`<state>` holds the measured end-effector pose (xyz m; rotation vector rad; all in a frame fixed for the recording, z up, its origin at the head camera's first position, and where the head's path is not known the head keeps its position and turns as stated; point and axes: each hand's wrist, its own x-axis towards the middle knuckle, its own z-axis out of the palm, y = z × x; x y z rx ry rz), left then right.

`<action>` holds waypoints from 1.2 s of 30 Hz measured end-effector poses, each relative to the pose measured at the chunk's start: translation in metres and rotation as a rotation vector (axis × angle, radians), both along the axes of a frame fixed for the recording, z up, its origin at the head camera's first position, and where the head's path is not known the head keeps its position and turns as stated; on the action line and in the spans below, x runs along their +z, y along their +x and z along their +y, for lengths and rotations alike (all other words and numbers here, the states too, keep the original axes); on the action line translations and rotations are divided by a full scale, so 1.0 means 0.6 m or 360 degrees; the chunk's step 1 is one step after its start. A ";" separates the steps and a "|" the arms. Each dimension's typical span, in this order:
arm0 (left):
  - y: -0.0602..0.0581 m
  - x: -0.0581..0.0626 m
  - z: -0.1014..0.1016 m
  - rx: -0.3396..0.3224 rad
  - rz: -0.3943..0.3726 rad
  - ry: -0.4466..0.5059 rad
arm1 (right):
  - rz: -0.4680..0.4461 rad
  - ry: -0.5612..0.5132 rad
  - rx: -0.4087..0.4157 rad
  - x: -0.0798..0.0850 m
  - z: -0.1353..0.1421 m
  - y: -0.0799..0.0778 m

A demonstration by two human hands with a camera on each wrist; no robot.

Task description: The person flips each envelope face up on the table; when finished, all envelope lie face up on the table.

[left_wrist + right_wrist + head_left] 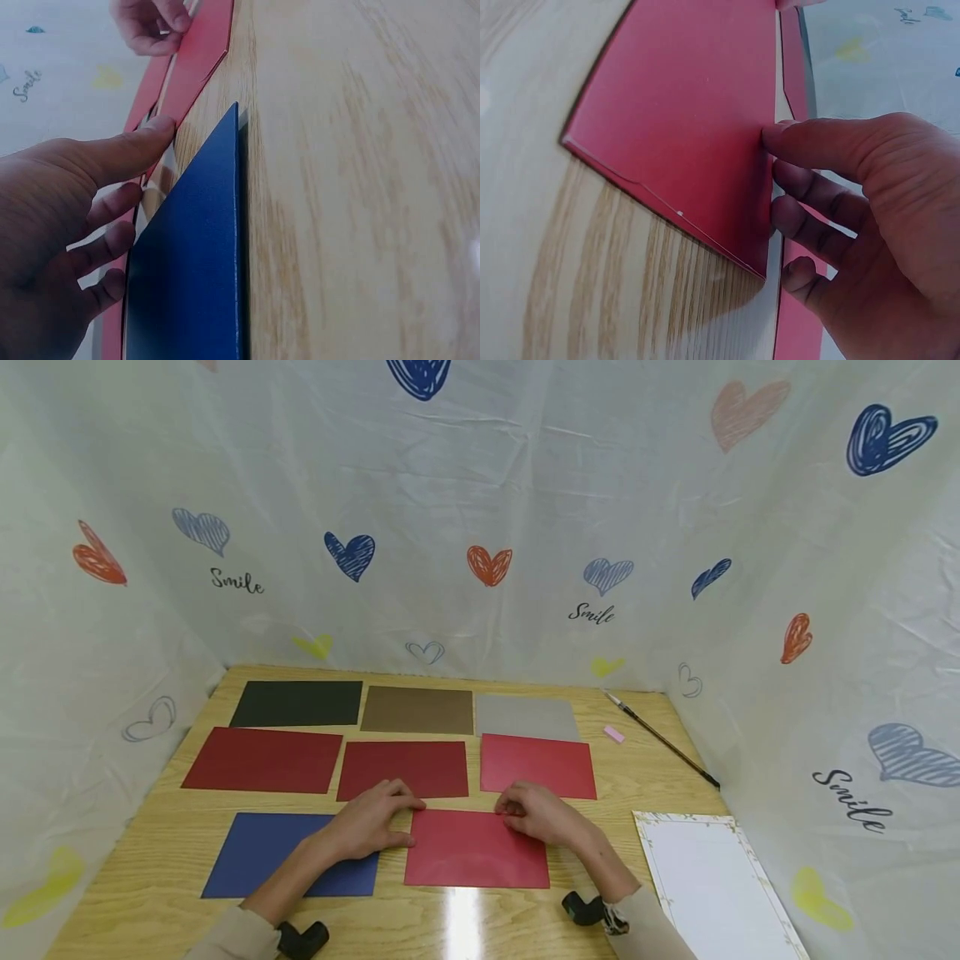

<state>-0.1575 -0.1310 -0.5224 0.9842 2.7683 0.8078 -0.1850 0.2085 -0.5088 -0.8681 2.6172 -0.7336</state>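
Observation:
A flat red envelope (476,856) lies at the near middle of the table, a thin flap-like seam running along its short side in the right wrist view. My left hand (367,822) reaches over a blue envelope (262,852), its thumb at the red envelope's left edge and its fingers by the far left corner. At the far edge, toward the right, my right hand (543,814) pinches the red envelope between thumb and curled fingers. Beyond both hands lie a dark red envelope (405,768) and a brighter red one (538,766).
Another dark red envelope (262,760) lies at left. Behind are black (296,703), brown (417,710) and grey (527,717) ones. A paintbrush (660,737), a pink eraser-like block (613,734) and a bordered white sheet (708,881) occupy the right side. A heart-printed curtain (450,485) surrounds the table.

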 end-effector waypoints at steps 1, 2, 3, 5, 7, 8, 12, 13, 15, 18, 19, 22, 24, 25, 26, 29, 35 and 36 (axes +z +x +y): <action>0.000 0.000 0.000 -0.0001 0.0001 -0.0003 | -0.0002 -0.0001 -0.0003 0.000 0.000 0.000; 0.000 0.000 0.000 -0.0001 0.0000 -0.0005 | -0.0002 0.0000 -0.0005 0.000 0.000 -0.001; -0.001 0.001 0.000 0.0000 -0.0002 -0.0007 | 0.0001 0.0002 -0.0004 0.000 0.000 -0.001; -0.001 0.001 0.000 0.0001 -0.0007 -0.0009 | 0.0011 0.0007 0.0002 0.000 0.000 -0.001; -0.001 0.003 0.000 0.0001 -0.0014 -0.0008 | 0.0017 0.0005 0.0013 0.000 0.001 -0.002; -0.001 0.003 0.000 0.0002 -0.0016 -0.0007 | 0.0017 0.0005 0.0015 -0.001 0.001 -0.002; 0.000 0.004 0.000 -0.0001 -0.0017 -0.0003 | 0.0010 -0.0002 0.0017 -0.001 0.002 -0.001; 0.000 0.004 0.000 -0.0001 -0.0014 -0.0002 | 0.0005 -0.0004 0.0014 0.000 0.002 -0.001; -0.001 0.005 0.000 -0.0004 -0.0007 -0.0001 | -0.0005 -0.0002 0.0005 0.000 0.002 -0.001; -0.001 0.005 -0.001 -0.0007 -0.0008 0.0003 | -0.0010 -0.0001 0.0001 0.000 0.002 -0.002; -0.001 0.005 -0.001 -0.0007 -0.0011 0.0003 | -0.0010 0.0000 0.0002 -0.001 0.002 -0.002; -0.001 0.005 -0.001 -0.0005 -0.0029 0.0009 | -0.0015 0.0003 0.0004 -0.001 0.002 -0.003; -0.002 0.004 -0.001 -0.0005 -0.0034 0.0009 | -0.0021 0.0006 0.0002 -0.001 0.002 -0.003; -0.002 0.004 -0.001 -0.0005 -0.0036 0.0010 | -0.0027 0.0007 -0.0001 -0.001 0.002 -0.003; -0.002 0.003 -0.001 -0.0006 -0.0038 0.0011 | -0.0029 0.0007 -0.0002 -0.001 0.002 -0.002; -0.002 0.002 -0.001 -0.0007 -0.0038 0.0007 | -0.0028 0.0009 -0.0004 -0.002 0.001 -0.002; -0.002 0.000 -0.001 -0.0012 -0.0017 -0.0003 | -0.0018 0.0019 -0.0002 -0.001 0.001 -0.002; -0.002 0.000 -0.001 -0.0017 -0.0016 -0.0001 | -0.0013 0.0022 0.0000 -0.001 0.001 -0.002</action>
